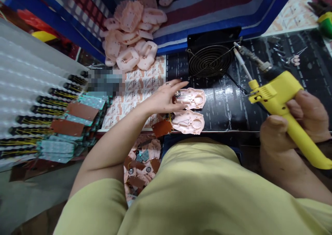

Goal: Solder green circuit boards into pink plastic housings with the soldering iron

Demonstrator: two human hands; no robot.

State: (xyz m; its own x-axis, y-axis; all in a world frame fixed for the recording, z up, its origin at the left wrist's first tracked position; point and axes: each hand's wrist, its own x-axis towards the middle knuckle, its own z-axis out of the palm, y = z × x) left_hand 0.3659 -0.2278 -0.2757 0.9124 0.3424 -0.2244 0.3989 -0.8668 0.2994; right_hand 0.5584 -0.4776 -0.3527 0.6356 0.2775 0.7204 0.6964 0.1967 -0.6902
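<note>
holding a yellow soldering tool (280, 93) in the right hand (315, 115), fingers wrapped round the handle and thumb across it, above the right part of the front edge of the surface (223, 114). aiming its slim metal tips toward the back edge, near the right side of a black fan (210, 60).

spreading the left hand (164, 98) wide at the left end of the farther pink shell (194, 98), thumb toward the front edge, fingers toward the back; hard to tell how firmly pressed. near the fingers, inside that shell, a round metallic part (177, 94). just beside it, right at the front edge, the nearer pink shell (189, 122), also lying hollow side up, with a brown board (162, 127) next to its left end, reaching over the edge.

toward the back left of the surface, on printed paper, a heap of pink casings (132, 38), piled up against a striped liner (204, 10). by the left edge, stacked circuit boards (57, 148) with yellow wires running to black parts. at the back right corner, pliers (325, 22) with green and yellow grips. below the front edge, more pink pieces (153, 147) among brown boards.
</note>
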